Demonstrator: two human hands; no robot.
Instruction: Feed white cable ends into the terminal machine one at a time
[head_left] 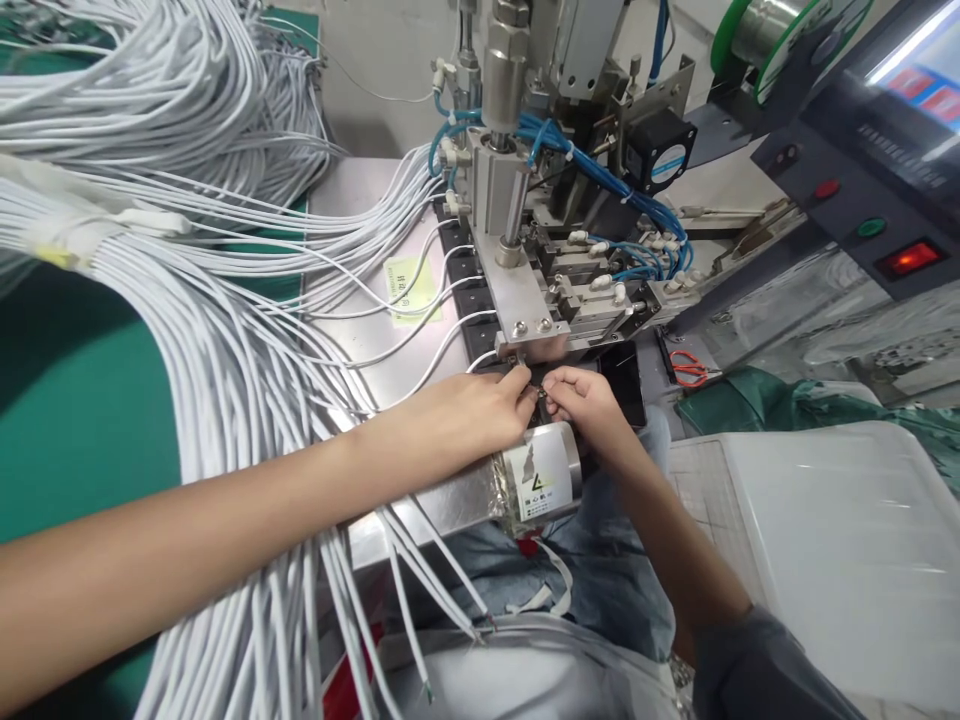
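My left hand (495,408) is at the front end of a metal machine (529,310), its thumb and fingers pinched together. Close by on the right, my right hand (583,400) is also closed in a pinch, fingertips almost meeting the left ones. Something small and brassy shows between the hands, too small to name. Several white cables (442,350) run from the left into a row of black fixtures (472,300) on the machine. Below my hands sits a metal cup-like holder (544,475) with a warning label and clear wrapping.
A thick tied bundle of white cables (225,400) crosses the left side, with loose ends hanging over the metal table's edge (442,525). More cables (187,90) are heaped behind. At the right are a solder wire spool (769,30), a control box (870,180), orange-handled scissors (690,370) and a white lid (825,530).
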